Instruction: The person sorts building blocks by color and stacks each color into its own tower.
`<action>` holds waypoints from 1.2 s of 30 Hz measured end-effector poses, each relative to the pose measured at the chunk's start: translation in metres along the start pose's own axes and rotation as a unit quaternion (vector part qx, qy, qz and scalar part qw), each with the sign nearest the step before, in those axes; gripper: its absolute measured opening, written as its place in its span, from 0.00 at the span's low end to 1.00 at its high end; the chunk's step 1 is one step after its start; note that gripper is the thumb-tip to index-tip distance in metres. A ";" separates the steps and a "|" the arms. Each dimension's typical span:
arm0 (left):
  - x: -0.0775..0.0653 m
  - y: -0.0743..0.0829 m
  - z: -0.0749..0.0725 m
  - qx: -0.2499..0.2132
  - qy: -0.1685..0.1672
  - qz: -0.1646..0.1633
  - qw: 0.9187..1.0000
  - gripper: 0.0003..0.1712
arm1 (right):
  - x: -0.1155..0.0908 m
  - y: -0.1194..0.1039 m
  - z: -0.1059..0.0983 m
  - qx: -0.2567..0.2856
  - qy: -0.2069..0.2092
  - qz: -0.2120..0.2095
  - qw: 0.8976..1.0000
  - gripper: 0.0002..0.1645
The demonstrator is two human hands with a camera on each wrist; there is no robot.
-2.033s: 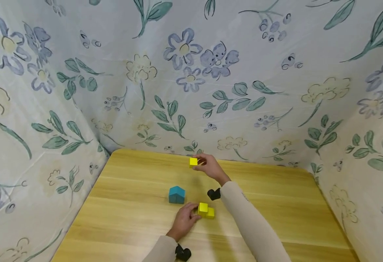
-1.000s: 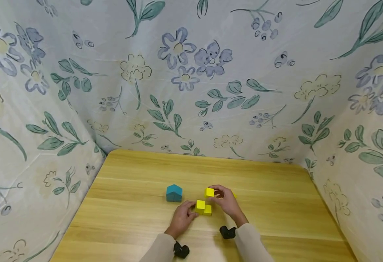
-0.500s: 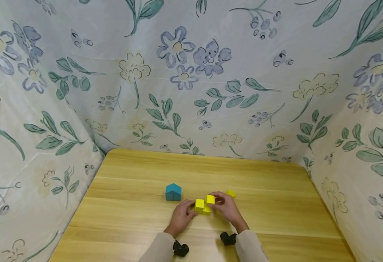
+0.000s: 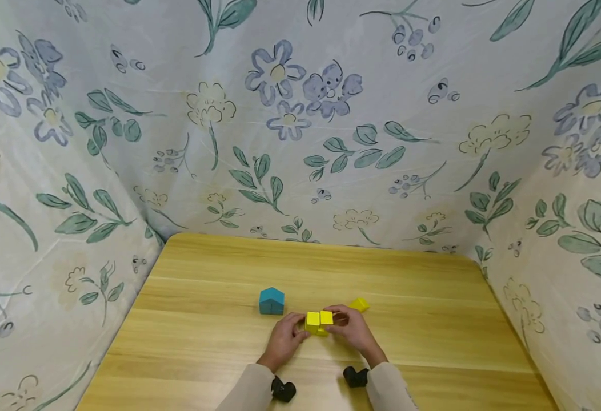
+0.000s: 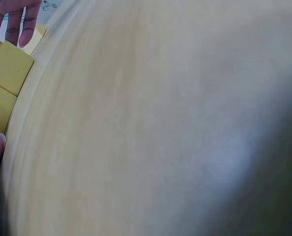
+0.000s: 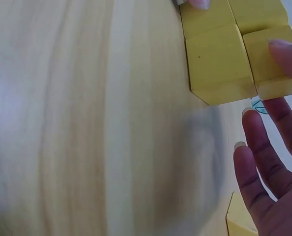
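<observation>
In the head view, my right hand (image 4: 358,334) pinches a yellow cube (image 4: 326,317) between thumb and fingers. The cube sits over a lower yellow block (image 4: 323,331), level beside another upper yellow cube (image 4: 312,322). My left hand (image 4: 281,342) grips that left stack from its left side, thumb in front. In the right wrist view, the yellow blocks form a two-by-two group, with the right thumb on the held cube (image 6: 269,59) and the lower fingers spread. The left wrist view catches only the edge of the group, including a yellow block (image 5: 11,68).
A blue house-shaped block stack (image 4: 272,302) stands behind and left of the hands. A yellow block with sloped faces (image 4: 360,304) lies behind the right hand. Both wrists carry black devices (image 4: 356,377). Floral cloth (image 4: 300,188) walls in the wooden table (image 4: 218,268) at back and sides.
My right hand has brought the yellow cube from the table's back down toward me, then leftward against the left upper cube. My left hand keeps its grip at the stack.
</observation>
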State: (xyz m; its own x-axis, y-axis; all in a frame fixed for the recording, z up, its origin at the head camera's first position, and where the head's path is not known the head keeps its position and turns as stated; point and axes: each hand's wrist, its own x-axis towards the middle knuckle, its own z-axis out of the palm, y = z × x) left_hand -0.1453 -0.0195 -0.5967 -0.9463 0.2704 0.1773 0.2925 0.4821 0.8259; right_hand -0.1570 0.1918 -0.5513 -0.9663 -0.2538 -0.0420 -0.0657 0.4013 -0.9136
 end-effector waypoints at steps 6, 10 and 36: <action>0.001 0.001 -0.001 0.000 -0.007 -0.013 1.000 0.23 | 0.000 -0.001 0.002 0.001 0.000 -0.004 1.000 0.20; 0.001 0.001 -0.001 0.002 -0.010 -0.019 1.000 0.23 | -0.002 -0.001 0.004 -0.003 0.004 -0.002 1.000 0.20; 0.001 -0.001 0.000 -0.007 -0.013 -0.021 1.000 0.23 | -0.006 -0.001 0.008 0.001 0.015 0.001 1.000 0.25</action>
State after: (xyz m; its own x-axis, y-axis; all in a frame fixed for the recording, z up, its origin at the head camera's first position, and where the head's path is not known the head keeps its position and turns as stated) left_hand -0.1470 -0.0198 -0.5972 -0.9538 0.2714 0.1288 0.2504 0.4817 0.8398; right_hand -0.1488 0.1864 -0.5536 -0.9734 -0.2269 -0.0320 -0.0631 0.3998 -0.9144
